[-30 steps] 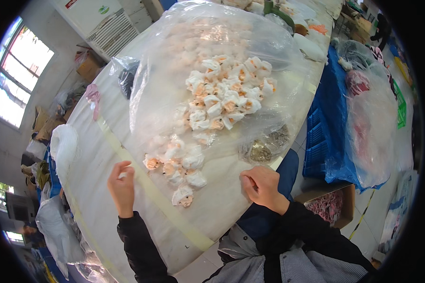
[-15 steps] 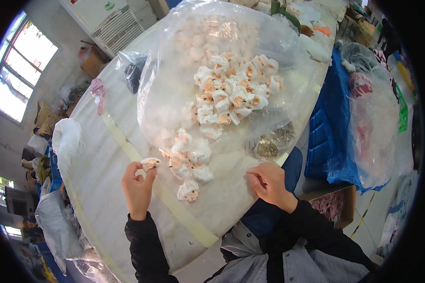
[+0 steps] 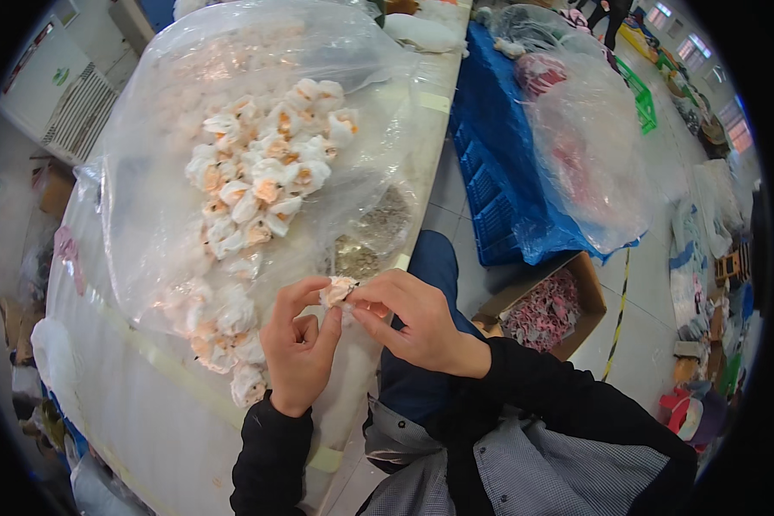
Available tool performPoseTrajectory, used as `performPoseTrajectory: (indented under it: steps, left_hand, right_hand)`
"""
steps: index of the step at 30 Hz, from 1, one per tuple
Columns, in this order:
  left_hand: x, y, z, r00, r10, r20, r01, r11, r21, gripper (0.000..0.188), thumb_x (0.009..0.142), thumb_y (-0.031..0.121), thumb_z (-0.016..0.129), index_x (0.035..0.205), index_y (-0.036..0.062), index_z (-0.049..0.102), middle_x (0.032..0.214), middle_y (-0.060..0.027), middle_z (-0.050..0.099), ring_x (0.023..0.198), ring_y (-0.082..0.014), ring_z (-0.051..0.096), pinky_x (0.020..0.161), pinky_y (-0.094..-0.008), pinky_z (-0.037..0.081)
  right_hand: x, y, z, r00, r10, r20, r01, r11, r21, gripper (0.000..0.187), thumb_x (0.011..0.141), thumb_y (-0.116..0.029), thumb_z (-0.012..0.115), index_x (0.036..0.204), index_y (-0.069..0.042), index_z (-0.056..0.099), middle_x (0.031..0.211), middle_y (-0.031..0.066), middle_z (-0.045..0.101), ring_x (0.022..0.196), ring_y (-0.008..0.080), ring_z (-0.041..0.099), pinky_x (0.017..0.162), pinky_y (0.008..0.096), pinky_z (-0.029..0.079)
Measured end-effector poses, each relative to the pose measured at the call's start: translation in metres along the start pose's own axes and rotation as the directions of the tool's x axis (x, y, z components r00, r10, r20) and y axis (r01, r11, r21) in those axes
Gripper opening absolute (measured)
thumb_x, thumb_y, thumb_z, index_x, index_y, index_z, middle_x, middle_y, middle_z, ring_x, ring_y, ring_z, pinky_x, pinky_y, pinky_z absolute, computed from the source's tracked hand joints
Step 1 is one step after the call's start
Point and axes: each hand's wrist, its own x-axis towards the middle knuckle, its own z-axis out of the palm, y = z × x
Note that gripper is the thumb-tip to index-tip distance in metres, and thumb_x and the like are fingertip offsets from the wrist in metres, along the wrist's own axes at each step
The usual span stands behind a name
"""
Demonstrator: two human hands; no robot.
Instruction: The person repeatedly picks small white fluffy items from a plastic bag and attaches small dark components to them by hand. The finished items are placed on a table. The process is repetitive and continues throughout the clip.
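Note:
A small white-and-peach artificial flower (image 3: 339, 290) is pinched between the thumb and forefinger of my left hand (image 3: 299, 348), above the table's right edge. From the other side my right hand (image 3: 426, 320) has its fingertips closed at the same flower. Which bit of it those fingertips grip is partly hidden. A heap of similar white flowers with peach-orange centres (image 3: 267, 176) lies at the mouth of a large clear plastic bag (image 3: 159, 112). Several more flowers (image 3: 232, 322) trail down the table beside my left hand. A clear bag of small brownish-green bits (image 3: 357, 255) rests just beyond my hands.
My hands are over the right side of the pale table (image 3: 172, 430). To its right stands a blue crate (image 3: 483, 185) with blue sheeting and clear bags. An open cardboard box (image 3: 592, 297) of pink scraps (image 3: 543, 311) sits on the floor near my right arm.
The view has swung to the right. My left hand has carried the flower over to my right hand, and the right fingertips have come together at it.

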Motion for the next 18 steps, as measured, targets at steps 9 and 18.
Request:
performPoseTrajectory:
  steps: [9, 18]
  left_hand:
    - [-0.001, -0.025, 0.011, 0.985, 0.046, 0.165, -0.049, 0.999, 0.01, 0.032, 0.092, -0.006, 0.064, 0.124, 0.0013, 0.063, 0.105, -0.003, 0.061, 0.056, 0.0015, 0.038, 0.051, -0.0196, 0.029]
    - [-0.007, -0.037, 0.009, 0.994, 0.011, 0.111, 0.001, 0.994, -0.111, 0.032, 0.093, -0.003, 0.064, 0.124, 0.0036, 0.063, 0.087, -0.0002, 0.06, 0.051, -0.0008, 0.035, 0.05, -0.0224, 0.028]
  right_hand:
    - [-0.006, 0.017, -0.006, 0.986, 0.163, 0.039, -0.161, 0.986, -0.034, 0.018, 0.09, -0.008, 0.078, 0.105, -0.001, 0.071, 0.088, 0.0094, 0.069, 0.073, 0.0185, 0.067, 0.068, 0.0289, 0.054]
    - [-0.006, 0.015, 0.001, 0.888, 0.423, 0.182, -0.449, 0.883, 0.138, 0.019, 0.097, -0.015, 0.073, 0.105, 0.002, 0.07, 0.087, 0.0106, 0.071, 0.075, 0.0159, 0.067, 0.068, 0.0268, 0.052]
